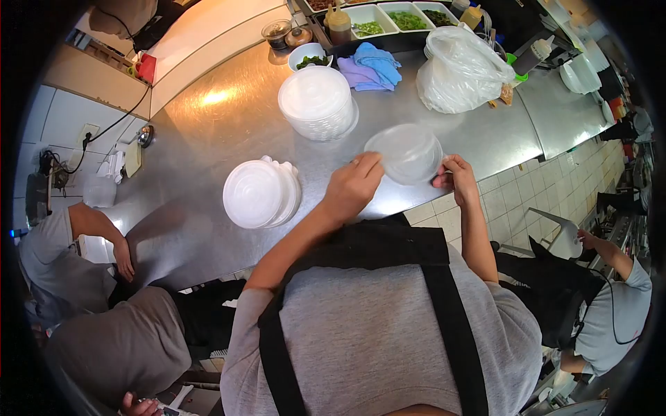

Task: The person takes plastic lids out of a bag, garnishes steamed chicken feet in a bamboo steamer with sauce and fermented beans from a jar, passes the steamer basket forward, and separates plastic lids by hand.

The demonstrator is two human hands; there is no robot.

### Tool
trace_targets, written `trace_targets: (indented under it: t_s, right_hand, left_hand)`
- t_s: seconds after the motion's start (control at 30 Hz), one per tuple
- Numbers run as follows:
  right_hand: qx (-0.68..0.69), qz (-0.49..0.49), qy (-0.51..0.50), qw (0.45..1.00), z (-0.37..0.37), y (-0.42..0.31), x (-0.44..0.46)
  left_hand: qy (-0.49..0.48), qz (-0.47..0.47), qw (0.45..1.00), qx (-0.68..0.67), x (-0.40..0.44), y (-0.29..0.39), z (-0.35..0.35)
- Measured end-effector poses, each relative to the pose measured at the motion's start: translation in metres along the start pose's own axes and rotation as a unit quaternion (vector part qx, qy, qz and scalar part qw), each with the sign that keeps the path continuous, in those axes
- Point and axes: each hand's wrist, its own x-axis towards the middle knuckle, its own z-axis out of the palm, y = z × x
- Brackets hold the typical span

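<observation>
- On my feed, the left hand (355, 186) has its fingers curled at the left edge of a round, translucent plastic piece (406, 156).
- I see the right hand (456, 177) pinching its right rim between thumb and fingers.
- I have the piece over the grey metal counter (184, 166), right of the tall, round white plastic stack (317, 100).

Round translucent lid (408, 154), held above steel counter (187, 180)
</observation>
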Motion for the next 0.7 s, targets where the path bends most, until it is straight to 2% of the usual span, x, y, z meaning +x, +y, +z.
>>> trace_targets:
  t_s: [0.07, 0.17, 0.27, 0.37, 0.47, 0.57, 0.7]
  right_hand:
    - [-0.002, 0.008, -0.018, 1.000, -0.004, -0.002, 0.009]
    - [-0.059, -0.004, -0.007, 0.998, -0.003, -0.010, 0.018]
    - [-0.086, -0.021, 0.016, 0.996, 0.000, -0.016, 0.027]
    - [-0.088, -0.006, 0.019, 0.996, 0.002, -0.022, 0.033]
    - [-0.218, -0.035, 0.062, 0.973, -0.002, -0.024, 0.039]
    - [-0.431, -0.176, 0.154, 0.872, 0.001, -0.024, 0.037]
    - [-0.402, -0.245, 0.060, 0.880, 0.059, -0.037, 0.011]
  left_hand:
    - [-0.011, 0.036, 0.999, 0.026, 0.010, -0.012, 0.029]
    - [-0.064, 0.032, 0.996, 0.052, 0.020, -0.025, 0.058]
    - [-0.172, 0.020, 0.983, 0.056, 0.018, -0.030, 0.070]
    - [-0.129, 0.009, 0.991, 0.028, 0.010, -0.032, 0.071]
    - [-0.076, -0.079, 0.994, -0.010, 0.006, -0.021, 0.035]
    - [-0.007, -0.154, 0.988, 0.001, -0.015, -0.023, -0.028]
    - [0.065, -0.319, 0.933, 0.152, -0.075, -0.045, -0.117]
